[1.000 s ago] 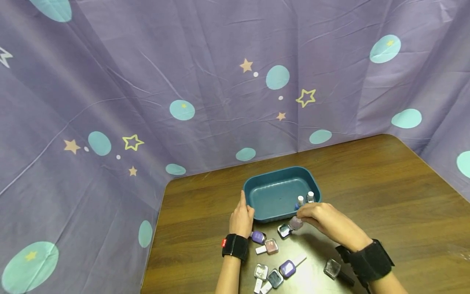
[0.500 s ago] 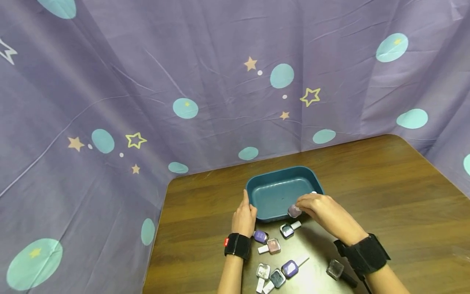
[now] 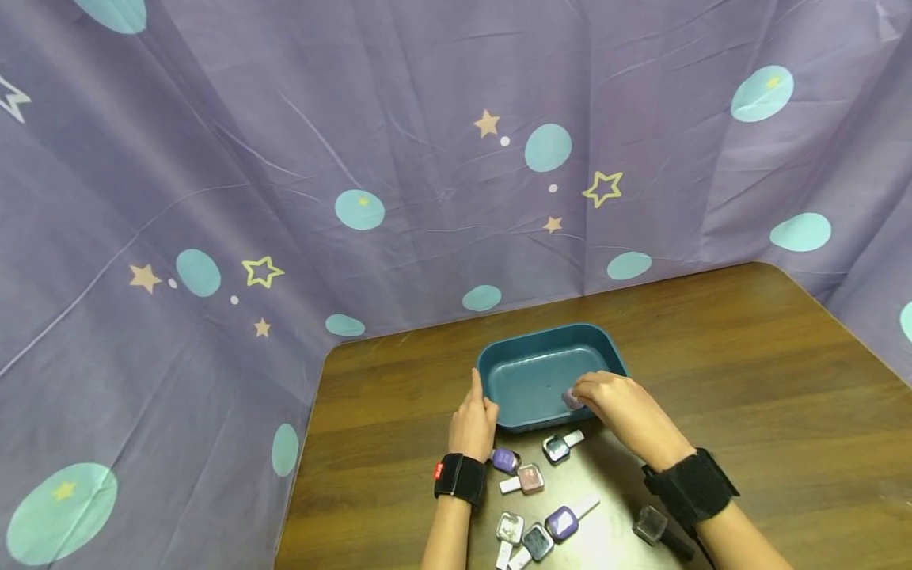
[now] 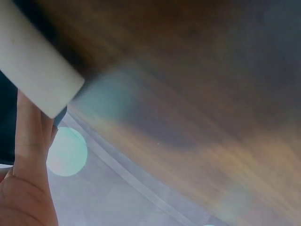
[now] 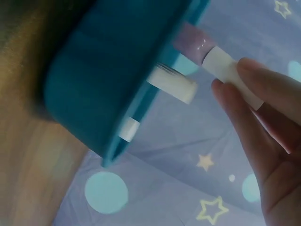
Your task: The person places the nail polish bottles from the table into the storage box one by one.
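Observation:
A teal tray (image 3: pixel 545 336) stands on the table. My right hand (image 3: pixel 618 404) pinches the white cap (image 5: pixel 225 68) of a pinkish-mauve nail polish bottle (image 3: pixel 571 398), held low over the tray's right front part. Whether its base touches the tray floor I cannot tell. Two more white caps, one longer (image 5: pixel 173 84) and one shorter (image 5: pixel 129 128), show above the rim in the right wrist view; in the head view my hand hides them. My left hand (image 3: pixel 472 423) rests against the tray's left side, index finger straight along it.
Before the tray lie a dark bottle (image 3: pixel 556 449), purple ones (image 3: pixel 505 459) (image 3: pixel 561 522), a pink one (image 3: pixel 530 478), a glittery one (image 3: pixel 510 526) and a grey-blue one (image 3: pixel 537 542). A black-capped bottle (image 3: pixel 651 525) lies near my right wrist. A patterned purple curtain (image 3: pixel 427 158) hangs behind.
My right hand has lifted the mauve nail polish bottle from beside the dark one, over the front rim and down into the tray. The left hand stays at the tray.

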A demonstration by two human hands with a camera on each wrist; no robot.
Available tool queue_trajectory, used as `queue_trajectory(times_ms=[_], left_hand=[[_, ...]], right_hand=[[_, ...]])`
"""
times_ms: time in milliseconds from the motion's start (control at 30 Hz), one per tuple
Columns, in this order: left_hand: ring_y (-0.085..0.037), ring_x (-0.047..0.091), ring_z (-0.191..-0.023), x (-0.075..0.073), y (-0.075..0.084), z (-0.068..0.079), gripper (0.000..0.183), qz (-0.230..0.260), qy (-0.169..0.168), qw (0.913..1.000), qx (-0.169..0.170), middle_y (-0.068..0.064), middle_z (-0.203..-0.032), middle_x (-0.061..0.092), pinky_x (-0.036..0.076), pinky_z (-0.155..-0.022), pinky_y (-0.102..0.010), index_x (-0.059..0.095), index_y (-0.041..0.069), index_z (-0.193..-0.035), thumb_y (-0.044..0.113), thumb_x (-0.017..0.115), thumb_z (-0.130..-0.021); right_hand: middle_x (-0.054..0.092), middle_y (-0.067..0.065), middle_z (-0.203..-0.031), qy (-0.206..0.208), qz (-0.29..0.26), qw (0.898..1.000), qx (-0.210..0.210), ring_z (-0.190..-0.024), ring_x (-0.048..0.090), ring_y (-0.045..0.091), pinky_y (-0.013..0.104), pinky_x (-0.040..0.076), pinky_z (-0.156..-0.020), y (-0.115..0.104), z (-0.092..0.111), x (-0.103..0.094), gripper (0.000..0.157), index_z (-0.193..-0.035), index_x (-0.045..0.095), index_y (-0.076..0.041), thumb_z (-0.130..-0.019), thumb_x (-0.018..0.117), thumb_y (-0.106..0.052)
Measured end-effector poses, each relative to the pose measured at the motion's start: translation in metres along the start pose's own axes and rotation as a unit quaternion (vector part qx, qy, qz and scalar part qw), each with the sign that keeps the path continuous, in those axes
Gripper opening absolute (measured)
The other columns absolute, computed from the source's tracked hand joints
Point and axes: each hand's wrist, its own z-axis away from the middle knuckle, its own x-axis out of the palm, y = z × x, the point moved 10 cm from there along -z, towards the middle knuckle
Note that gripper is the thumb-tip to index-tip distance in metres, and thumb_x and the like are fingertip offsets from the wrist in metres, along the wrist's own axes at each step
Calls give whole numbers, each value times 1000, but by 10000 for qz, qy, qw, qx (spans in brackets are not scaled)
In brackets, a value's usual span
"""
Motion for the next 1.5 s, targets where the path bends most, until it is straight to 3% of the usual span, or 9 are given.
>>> queue_trajectory(times_ms=[367,567,733,1000,1233,1367,1500], left_hand=[[-17,43,-57,5,5,-3,63,-25,23,9999,135,-11,-107,61,42,-59,-38,26,8,-145,18,43,-85],[-16,39,-53,0,3,-1,62,-89,200,9996,182,-12,-100,62,39,-54,-36,30,7,-144,16,45,-84],[-16,41,-55,0,4,2,62,-65,79,9999,133,-12,-107,62,40,-55,-36,29,7,-144,17,44,-84],[-16,40,-55,-2,1,0,64,-32,118,9999,96,-11,-104,62,39,-55,-36,28,8,-145,16,45,-84],[-15,39,-53,-4,3,-1,63,-111,160,9997,169,-11,-96,61,39,-53,-36,28,7,-144,17,45,-84],[-15,40,-54,-4,4,-1,62,-62,129,9998,157,-12,-103,62,38,-53,-35,29,7,-144,17,45,-85],[-15,41,-54,-5,5,0,61,-55,96,9999,121,-12,-109,62,39,-54,-35,29,8,-144,17,44,-86]], right_hand=[[59,-6,-81,-96,508,9986,117,-79,55,9,27,46,-69,8,4,22,10,-81,66,-14,-76,65,-6],[57,-7,-81,-187,742,9970,-87,-78,53,9,27,45,-69,2,6,32,16,-82,65,-14,-72,66,-1],[58,-6,-83,-248,841,9961,-105,-78,52,9,27,45,-70,1,11,38,19,-82,65,-13,-70,65,1],[57,-2,-83,144,768,9969,72,-79,53,12,27,46,-71,0,4,25,10,-81,65,-10,-74,65,-4],[59,1,-84,403,701,9964,269,-82,56,15,34,46,-80,-2,5,7,12,-84,64,-5,-76,59,2],[56,-1,-81,634,556,9961,274,-77,54,14,32,47,-72,-4,12,0,8,-81,62,-7,-75,63,-3],[53,-5,-74,462,483,9970,398,-70,51,10,29,45,-61,-4,22,7,8,-75,59,-13,-74,65,-8]])
